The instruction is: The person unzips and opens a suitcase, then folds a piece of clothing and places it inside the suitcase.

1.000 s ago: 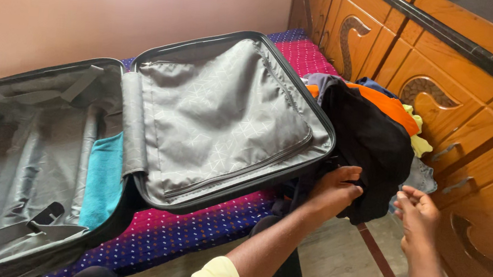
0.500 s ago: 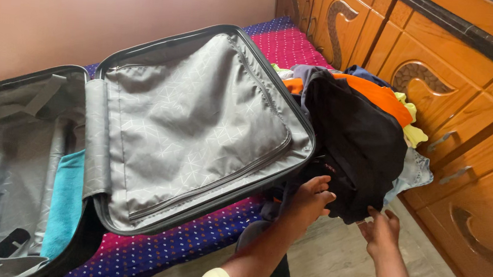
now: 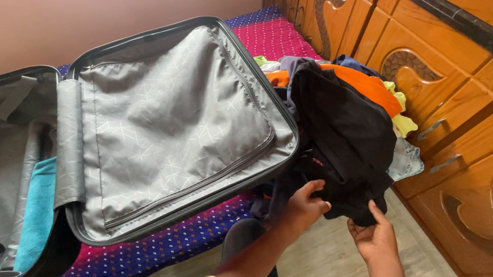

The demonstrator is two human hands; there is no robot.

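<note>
Head view: hands (image 3: 340,221) grip black garment (image 3: 348,135).

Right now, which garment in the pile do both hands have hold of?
The black garment, draped over the front of the pile. The left hand and right hand both grip its lower edge; the orange garment and yellow garment lie behind, untouched.

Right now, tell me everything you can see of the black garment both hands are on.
The black garment looks like soft, matte cloth, crumpled and unfolded. It lies on top of a pile of clothes beside the open suitcase, draped over the bed's edge, its lower edge hanging toward the floor. The left hand and the right hand each grip that lower edge. A small red mark shows near the left hand.
</note>
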